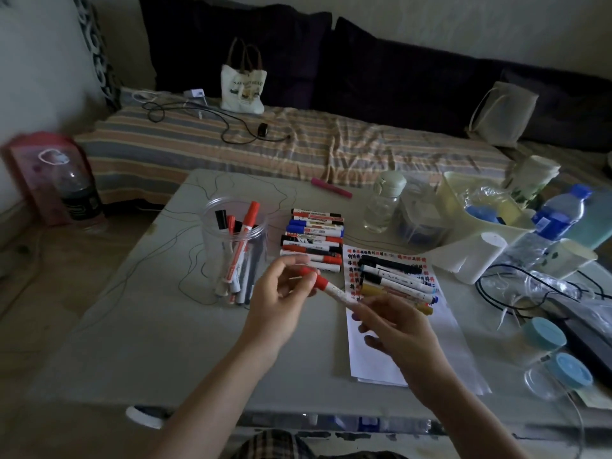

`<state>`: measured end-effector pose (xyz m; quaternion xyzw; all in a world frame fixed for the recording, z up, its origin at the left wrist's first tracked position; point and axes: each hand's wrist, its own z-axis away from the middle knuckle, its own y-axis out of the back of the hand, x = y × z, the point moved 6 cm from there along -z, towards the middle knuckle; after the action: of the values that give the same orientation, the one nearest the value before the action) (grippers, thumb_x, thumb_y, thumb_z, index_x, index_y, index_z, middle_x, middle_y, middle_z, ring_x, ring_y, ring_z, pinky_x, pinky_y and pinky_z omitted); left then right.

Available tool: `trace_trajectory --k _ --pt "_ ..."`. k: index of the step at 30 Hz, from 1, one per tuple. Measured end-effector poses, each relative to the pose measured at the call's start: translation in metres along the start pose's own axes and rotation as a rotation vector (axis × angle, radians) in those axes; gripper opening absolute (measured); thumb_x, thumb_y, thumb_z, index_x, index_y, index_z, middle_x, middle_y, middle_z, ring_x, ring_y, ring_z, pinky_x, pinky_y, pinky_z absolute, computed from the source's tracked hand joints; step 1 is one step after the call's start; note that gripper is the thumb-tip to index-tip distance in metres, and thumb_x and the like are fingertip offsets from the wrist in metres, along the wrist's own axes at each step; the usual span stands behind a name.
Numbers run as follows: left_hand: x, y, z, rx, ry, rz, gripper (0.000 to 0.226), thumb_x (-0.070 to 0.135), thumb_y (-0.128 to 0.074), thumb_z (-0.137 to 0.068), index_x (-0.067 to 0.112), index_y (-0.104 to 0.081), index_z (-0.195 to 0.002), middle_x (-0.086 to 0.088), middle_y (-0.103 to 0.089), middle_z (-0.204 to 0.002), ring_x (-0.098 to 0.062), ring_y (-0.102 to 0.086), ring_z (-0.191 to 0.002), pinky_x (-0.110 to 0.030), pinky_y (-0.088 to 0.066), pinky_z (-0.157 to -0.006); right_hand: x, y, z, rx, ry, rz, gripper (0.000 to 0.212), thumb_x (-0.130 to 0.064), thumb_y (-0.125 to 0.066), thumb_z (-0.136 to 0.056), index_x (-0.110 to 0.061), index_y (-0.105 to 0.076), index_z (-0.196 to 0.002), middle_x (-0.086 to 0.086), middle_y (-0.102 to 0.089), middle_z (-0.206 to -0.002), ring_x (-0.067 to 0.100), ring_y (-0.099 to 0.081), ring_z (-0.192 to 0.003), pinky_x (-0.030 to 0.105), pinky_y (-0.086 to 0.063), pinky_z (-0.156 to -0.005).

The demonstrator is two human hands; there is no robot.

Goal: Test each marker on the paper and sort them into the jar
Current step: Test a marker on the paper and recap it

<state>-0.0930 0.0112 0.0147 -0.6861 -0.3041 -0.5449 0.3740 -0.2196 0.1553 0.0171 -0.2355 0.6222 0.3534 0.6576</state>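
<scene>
A red-capped white marker (334,289) is held between both hands above the table. My left hand (281,299) pinches its red cap end; my right hand (397,326) grips the barrel. A clear plastic jar (231,246) to the left holds several markers, one red one sticking up. A row of red, blue and black markers (314,236) lies behind my hands. More markers (394,279) lie on the white paper (374,352), whose top part carries red and black test marks.
A pink marker (331,188) lies at the table's far edge. On the right stand a clear bottle (384,203), a white bin (480,220), a tissue roll (477,256), a blue-capped water bottle (559,210), blue-lidded jars (563,362) and cables. A striped bed lies behind the table.
</scene>
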Motion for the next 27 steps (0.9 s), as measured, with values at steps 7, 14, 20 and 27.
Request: trace_trajectory --k 7,14,20,27 --pt "0.058 0.028 0.006 0.269 -0.18 0.018 0.015 0.006 -0.072 -0.084 0.018 -0.068 -0.093 0.012 -0.073 -0.088 -0.001 -0.07 -0.086 -0.015 -0.052 -0.075 -0.038 -0.044 -0.006 0.003 0.226 0.229 0.01 -0.017 -0.077 -0.082 -0.019 -0.07 -0.089 -0.008 -0.073 -0.081 0.004 -0.067 -0.072 0.017 -0.053 -0.066" --pt "0.145 0.101 -0.038 0.416 -0.441 -0.163 0.02 0.005 -0.069 -0.086 0.025 -0.064 -0.085 0.012 -0.071 -0.087 0.0 -0.069 -0.084 -0.013 -0.051 -0.075 -0.053 -0.043 -0.001 0.098 0.307 0.275 0.012 -0.017 -0.072 -0.087 -0.027 -0.068 -0.092 -0.012 -0.072 -0.087 -0.005 -0.065 -0.077 0.008 -0.048 -0.064" --pt "0.157 0.107 -0.059 0.443 -0.531 -0.501 0.006 0.006 -0.07 -0.086 0.01 -0.066 -0.088 0.005 -0.07 -0.085 0.004 -0.065 -0.077 -0.005 -0.047 -0.069 -0.034 -0.022 0.008 0.131 0.281 0.256 0.019 -0.007 -0.071 -0.086 -0.026 -0.069 -0.083 -0.014 -0.071 -0.077 0.001 -0.066 -0.071 0.012 -0.051 -0.063" --pt "0.119 0.093 -0.075 0.174 -0.303 -1.081 0.007 0.013 -0.078 -0.079 0.013 -0.071 -0.079 0.003 -0.071 -0.08 -0.013 -0.066 -0.079 -0.029 -0.055 -0.074 -0.023 -0.011 -0.002 0.138 0.279 0.305 0.023 -0.007 -0.071 -0.086 -0.029 -0.068 -0.083 -0.02 -0.071 -0.079 0.002 -0.067 -0.071 0.014 -0.053 -0.066"
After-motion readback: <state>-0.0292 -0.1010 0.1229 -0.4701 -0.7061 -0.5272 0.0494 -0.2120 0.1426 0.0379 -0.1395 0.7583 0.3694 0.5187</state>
